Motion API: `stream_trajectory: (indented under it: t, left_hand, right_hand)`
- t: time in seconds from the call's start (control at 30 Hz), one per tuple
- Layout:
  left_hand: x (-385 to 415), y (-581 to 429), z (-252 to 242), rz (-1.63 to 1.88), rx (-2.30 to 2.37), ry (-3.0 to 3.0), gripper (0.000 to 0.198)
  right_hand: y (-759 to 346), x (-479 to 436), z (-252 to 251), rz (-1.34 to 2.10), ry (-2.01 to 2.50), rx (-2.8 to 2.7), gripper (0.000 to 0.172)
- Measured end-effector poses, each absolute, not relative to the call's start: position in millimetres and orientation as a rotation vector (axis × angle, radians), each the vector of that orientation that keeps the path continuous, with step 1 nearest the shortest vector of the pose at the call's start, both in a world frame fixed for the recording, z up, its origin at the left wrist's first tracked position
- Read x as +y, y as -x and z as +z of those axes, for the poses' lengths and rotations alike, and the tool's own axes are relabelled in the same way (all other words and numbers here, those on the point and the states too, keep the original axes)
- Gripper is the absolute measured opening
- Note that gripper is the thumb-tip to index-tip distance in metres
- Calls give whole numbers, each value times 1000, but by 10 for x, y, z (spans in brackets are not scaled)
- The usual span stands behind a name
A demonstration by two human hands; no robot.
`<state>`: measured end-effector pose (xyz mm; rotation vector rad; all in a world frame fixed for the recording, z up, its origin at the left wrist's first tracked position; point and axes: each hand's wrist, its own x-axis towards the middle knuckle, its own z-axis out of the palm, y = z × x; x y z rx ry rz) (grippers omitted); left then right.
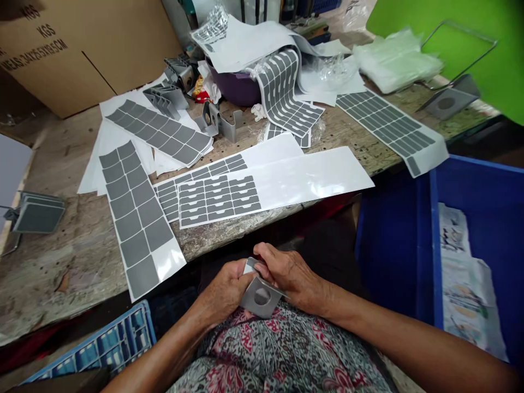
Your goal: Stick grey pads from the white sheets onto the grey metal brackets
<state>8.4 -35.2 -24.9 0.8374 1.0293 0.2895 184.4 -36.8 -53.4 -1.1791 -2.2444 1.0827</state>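
Just above my lap, both hands grip a bent grey metal bracket [254, 307] with a round hole in its lower face. My left hand [227, 288] pinches its left side, thumb on top. On the right, my right hand [291, 277] has its fingers curled over the upper part of the bracket, where a small white and grey patch shows between the hands. Nearest on the table edge lie a sheet of large grey square stickers [137, 221] and a partly used sheet of notched grey stickers [219, 199] with bare white backing on its right.
More sticker sheets [164, 131] and grey brackets [221, 123] lie across the wooden table [82, 256]. A purple bowl [237, 87] stands under white sheets. Blue bins [393, 234] are at the right, a blue crate [110, 338] at lower left, and a cardboard box [94, 49] behind.
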Motion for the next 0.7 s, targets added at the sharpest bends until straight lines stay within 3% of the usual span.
stream_trajectory:
  t: [0.1,0.23,0.33,0.43,0.57,0.7]
  left_hand:
    - [-341,-48,-243,322,1084,-838,41]
    - [-239,77,-146,391,1192,-881,43]
    - [-188,134,-88,546,1320,-1054,41]
    - [-232,78,-143,820,1462,-1358,33]
    - [-370,5,-273,1089,1370,-1617,32]
    - [-412,125,-177,1207,1175,-1440,47]
  right_hand:
    - [-1905,-419,-615,1139,1299,-2204,10]
    - [-2050,-471,-771,1180,1437,-2127,21]
    - [-2079,-503,-731,1449,1448,-1793,11]
    - [-1925,-543,-532,1871,1209,-1277,36]
    - [-1701,-537,-276,2061,965,-742,40]
    - [-1861,-294,-100,2051,909,-1120,32]
